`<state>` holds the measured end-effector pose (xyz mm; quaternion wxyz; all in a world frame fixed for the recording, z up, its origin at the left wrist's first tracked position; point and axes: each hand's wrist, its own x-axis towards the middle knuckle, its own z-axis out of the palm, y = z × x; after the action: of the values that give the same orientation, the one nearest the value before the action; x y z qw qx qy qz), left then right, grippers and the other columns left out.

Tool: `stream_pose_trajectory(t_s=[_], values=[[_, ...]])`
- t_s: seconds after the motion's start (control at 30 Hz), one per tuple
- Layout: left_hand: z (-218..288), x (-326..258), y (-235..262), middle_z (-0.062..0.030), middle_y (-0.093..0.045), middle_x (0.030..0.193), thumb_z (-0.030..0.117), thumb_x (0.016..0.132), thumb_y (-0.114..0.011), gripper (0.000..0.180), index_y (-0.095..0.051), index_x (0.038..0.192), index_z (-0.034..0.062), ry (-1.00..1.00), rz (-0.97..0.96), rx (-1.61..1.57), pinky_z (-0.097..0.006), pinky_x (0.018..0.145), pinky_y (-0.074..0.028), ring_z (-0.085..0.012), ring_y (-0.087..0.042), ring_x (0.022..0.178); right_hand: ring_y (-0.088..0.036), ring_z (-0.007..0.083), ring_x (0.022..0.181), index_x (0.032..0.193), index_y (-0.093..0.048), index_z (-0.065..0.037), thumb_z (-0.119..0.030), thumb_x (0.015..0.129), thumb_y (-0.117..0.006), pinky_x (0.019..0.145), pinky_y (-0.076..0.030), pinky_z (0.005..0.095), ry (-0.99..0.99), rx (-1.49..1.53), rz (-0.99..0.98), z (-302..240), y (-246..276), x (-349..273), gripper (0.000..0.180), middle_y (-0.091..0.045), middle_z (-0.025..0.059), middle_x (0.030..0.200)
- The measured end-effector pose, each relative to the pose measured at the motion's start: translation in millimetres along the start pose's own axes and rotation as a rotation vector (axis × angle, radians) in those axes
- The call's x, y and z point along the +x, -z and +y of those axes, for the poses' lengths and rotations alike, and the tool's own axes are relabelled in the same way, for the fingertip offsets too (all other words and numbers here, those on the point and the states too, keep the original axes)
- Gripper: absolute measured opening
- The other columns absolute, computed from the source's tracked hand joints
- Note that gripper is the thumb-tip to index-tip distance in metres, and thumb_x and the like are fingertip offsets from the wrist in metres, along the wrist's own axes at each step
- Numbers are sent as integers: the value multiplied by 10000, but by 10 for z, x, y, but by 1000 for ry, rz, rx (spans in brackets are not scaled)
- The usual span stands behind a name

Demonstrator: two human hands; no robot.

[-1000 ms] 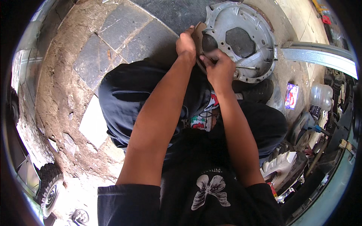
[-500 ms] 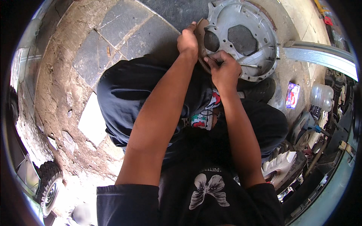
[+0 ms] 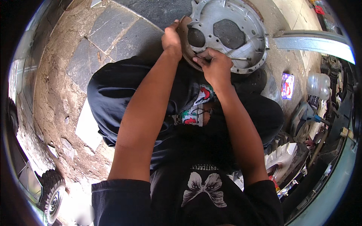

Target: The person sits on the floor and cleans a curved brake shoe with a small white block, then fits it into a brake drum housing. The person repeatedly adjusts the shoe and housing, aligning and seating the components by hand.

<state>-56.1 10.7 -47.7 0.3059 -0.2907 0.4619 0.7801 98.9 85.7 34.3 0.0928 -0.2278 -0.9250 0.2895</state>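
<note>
A round grey metal bell housing [image 3: 260, 45] with two large openings lies on the floor, tilted toward my shins. A brown, rusty curved plate [image 3: 184, 35] runs along its left edge. My left hand [image 3: 172, 39] is closed on this plate's outer edge, thumb toward the far side. Over the housing's near part, my right hand [image 3: 215, 66] is closed in a pinch, thumb and forefinger together. A slim metal rod-shaped tool [image 3: 240, 58] sticks out to the right from behind its knuckles; the fingers hide its other end.
A silvery metal beam [image 3: 313, 44] lies to the right of the housing. Nearer are a purple packet [image 3: 287, 86], a clear plastic bottle [image 3: 318, 86] and a blue-grey tool [image 3: 301, 118]. A white tile piece [image 3: 88, 126] rests left of my knee; a treaded wheel [image 3: 54, 197] stands at the lower left.
The whole view has shifted, so housing, hands and floor all appear slightly further left and up. Both hands keep their places on the housing, with little other visible movement.
</note>
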Motion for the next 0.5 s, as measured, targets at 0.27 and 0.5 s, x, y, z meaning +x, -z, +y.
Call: stream_pose_trajectory(t_s=[0.27, 0.5], values=[[-45, -260, -50, -196, -619, 1342, 350, 844, -848, 746, -542, 1363, -91, -204, -24, 97, -441, 1085, -435, -317, -593, 1210, -699, 134, 825, 987, -772, -33, -217, 870, -841, 768, -534, 281, -97, 506, 11, 598, 918, 82, 229, -766, 64, 864], [22, -588, 99, -155, -626, 1284, 284, 943, -777, 611, -536, 1392, -55, -481, -172, 162, -466, 1008, -521, -314, -626, 1182, -681, 130, 806, 1033, -735, 41, -195, 869, -849, 760, -535, 267, -340, 1132, 449, 657, 1244, -57, 309, -750, 79, 905]])
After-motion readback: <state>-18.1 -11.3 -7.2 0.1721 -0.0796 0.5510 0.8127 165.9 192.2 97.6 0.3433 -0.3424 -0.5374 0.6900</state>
